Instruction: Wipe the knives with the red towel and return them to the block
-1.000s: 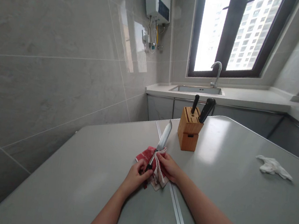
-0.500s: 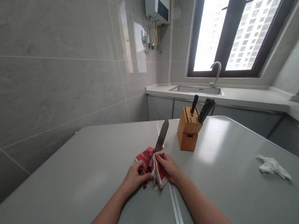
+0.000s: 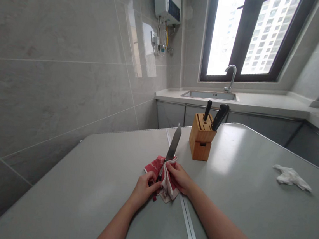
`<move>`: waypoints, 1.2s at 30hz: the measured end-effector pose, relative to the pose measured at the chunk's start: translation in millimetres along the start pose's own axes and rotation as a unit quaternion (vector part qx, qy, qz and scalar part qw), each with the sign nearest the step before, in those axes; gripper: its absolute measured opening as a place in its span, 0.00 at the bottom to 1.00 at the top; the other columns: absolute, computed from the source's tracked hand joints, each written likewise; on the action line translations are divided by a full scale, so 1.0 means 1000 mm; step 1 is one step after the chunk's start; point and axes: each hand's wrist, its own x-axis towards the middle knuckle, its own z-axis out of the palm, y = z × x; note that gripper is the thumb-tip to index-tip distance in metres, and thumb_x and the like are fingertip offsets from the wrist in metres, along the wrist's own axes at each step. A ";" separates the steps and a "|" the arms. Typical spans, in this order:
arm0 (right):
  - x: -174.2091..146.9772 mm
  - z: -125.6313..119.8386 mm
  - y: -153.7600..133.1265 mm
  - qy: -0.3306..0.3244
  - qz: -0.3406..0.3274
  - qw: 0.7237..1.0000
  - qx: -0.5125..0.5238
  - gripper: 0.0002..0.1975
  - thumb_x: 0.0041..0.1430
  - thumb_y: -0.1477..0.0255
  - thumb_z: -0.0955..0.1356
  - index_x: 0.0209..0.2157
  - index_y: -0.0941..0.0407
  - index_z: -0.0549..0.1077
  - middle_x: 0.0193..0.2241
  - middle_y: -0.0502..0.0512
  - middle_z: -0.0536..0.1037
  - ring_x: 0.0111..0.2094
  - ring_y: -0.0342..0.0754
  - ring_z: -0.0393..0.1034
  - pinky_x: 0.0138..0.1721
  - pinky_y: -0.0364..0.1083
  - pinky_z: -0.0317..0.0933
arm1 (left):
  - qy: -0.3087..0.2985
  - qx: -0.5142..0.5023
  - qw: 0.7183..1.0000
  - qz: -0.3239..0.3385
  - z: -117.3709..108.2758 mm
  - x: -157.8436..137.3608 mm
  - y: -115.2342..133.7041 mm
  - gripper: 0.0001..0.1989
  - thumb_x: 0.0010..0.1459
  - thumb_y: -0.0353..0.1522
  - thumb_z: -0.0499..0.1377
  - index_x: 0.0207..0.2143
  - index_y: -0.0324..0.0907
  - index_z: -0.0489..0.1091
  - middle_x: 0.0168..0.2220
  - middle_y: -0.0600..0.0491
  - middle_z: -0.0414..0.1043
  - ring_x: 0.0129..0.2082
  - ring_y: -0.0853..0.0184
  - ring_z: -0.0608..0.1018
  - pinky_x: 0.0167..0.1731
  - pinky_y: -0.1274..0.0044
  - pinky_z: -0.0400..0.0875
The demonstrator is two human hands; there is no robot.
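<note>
A kitchen knife (image 3: 174, 143) points away from me with its broad blade bare and tilted upward. Its dark handle lies partly hidden in a red and white cloth (image 3: 155, 165). My left hand (image 3: 145, 188) is closed round the lower end of the handle, fingers curled. My right hand (image 3: 179, 177) pinches the folded cloth against the right side of the handle, near the base of the blade. Part of the cloth hangs below the fingers, down to the table.
A wooden knife block (image 3: 201, 144) with black-handled tools in it stands just beyond the blade, to the right. A crumpled white cloth (image 3: 292, 178) lies on the grey table (image 3: 105, 175) at right. Behind are a sink (image 3: 209, 96) and a faucet (image 3: 232, 79).
The knife blade has tipped very slightly upward. Both hands and the red and white cloth stay in nearly the same place.
</note>
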 end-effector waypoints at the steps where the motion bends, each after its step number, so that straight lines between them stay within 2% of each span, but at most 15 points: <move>1: 0.000 0.000 0.000 -0.002 0.000 1.000 0.003 0.16 0.48 0.61 0.72 0.33 0.58 0.72 0.25 0.50 0.77 0.24 0.43 0.71 0.29 0.43 0.64 | -0.006 -0.002 1.000 -0.001 0.000 0.000 0.000 0.14 0.53 0.39 0.60 0.24 0.41 0.61 0.19 0.58 0.67 0.19 0.71 0.71 0.20 0.81 0.61; 9: -0.001 0.002 -0.002 -0.013 -0.009 1.000 0.020 0.15 0.48 0.63 0.72 0.34 0.58 0.72 0.28 0.52 0.78 0.30 0.46 0.73 0.35 0.45 0.66 | -0.018 -0.015 1.000 -0.004 0.001 -0.001 0.003 0.12 0.56 0.40 0.56 0.28 0.39 0.67 0.19 0.56 0.70 0.19 0.71 0.72 0.20 0.81 0.65; 20: -0.002 0.003 -0.003 -0.011 -0.010 1.000 0.005 0.15 0.48 0.61 0.72 0.33 0.58 0.72 0.25 0.52 0.77 0.28 0.46 0.73 0.34 0.46 0.66 | -0.032 -0.016 0.999 -0.005 0.001 -0.001 0.003 0.14 0.57 0.41 0.55 0.29 0.38 0.67 0.19 0.56 0.69 0.17 0.72 0.70 0.19 0.82 0.64; 24: 0.000 0.001 -0.002 -0.014 -0.018 1.000 0.004 0.15 0.48 0.62 0.72 0.33 0.58 0.72 0.26 0.52 0.78 0.27 0.45 0.72 0.33 0.44 0.65 | -0.043 0.003 0.999 0.004 0.001 -0.001 0.003 0.17 0.59 0.43 0.52 0.27 0.39 0.65 0.18 0.56 0.69 0.15 0.73 0.69 0.18 0.82 0.62; 29: 0.001 0.001 -0.001 -0.005 -0.026 1.000 -0.007 0.15 0.48 0.63 0.72 0.34 0.58 0.72 0.26 0.51 0.77 0.29 0.45 0.72 0.34 0.43 0.64 | -0.047 0.010 0.999 0.002 0.002 -0.002 0.009 0.26 0.64 0.45 0.41 0.22 0.39 0.65 0.17 0.54 0.69 0.15 0.72 0.69 0.19 0.81 0.64; 36: -0.001 0.001 -0.001 -0.015 -0.024 0.998 -0.057 0.15 0.48 0.63 0.72 0.34 0.58 0.72 0.28 0.51 0.76 0.29 0.44 0.70 0.36 0.44 0.63 | -0.048 0.023 0.999 0.000 0.001 -0.002 0.006 0.27 0.63 0.46 0.41 0.21 0.40 0.65 0.17 0.54 0.68 0.17 0.70 0.69 0.21 0.80 0.63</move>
